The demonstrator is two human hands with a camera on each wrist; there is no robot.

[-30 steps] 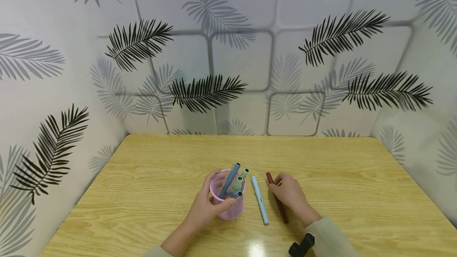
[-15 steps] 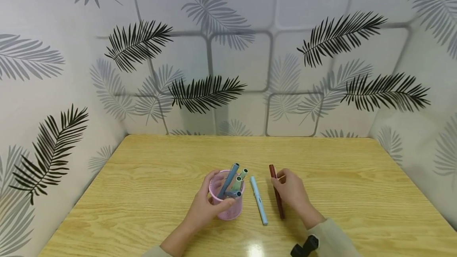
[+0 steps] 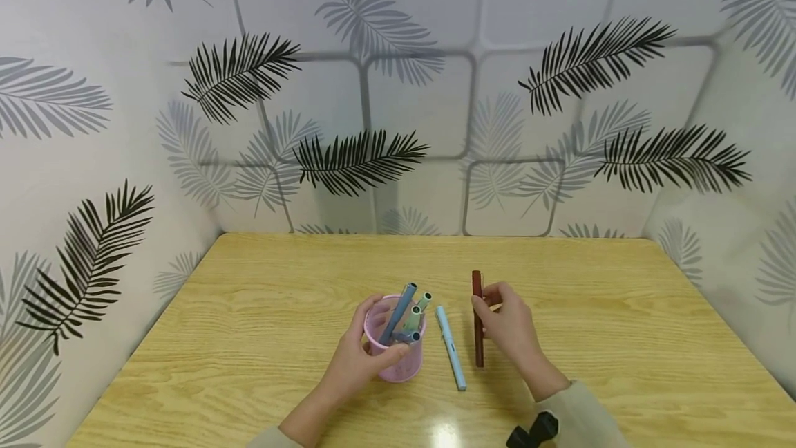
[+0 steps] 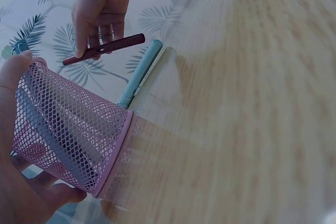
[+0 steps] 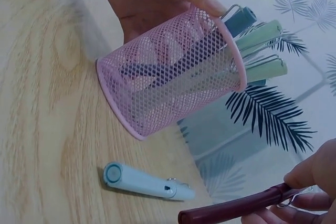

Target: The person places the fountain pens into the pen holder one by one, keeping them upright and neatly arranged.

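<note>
My left hand grips a pink mesh pen cup that stands on the table, fingers round its far side and thumb at the rim. Inside the cup lean several capped pens, among them a blue pen and a green pen. To the right, my right hand pinches a dark red pen near its clip, between thumb and fingers. In the left wrist view the red pen is raised above the tabletop. A light blue pen lies on the table between the cup and the red pen.
The wood-grain table is backed by a pale wall with a leaf pattern, which also rises at both sides. A black strap device sits on my right wrist.
My right hand has lifted the dark red pen off the table and turned it more upright in the head view. The left hand and the cup have stayed put.
</note>
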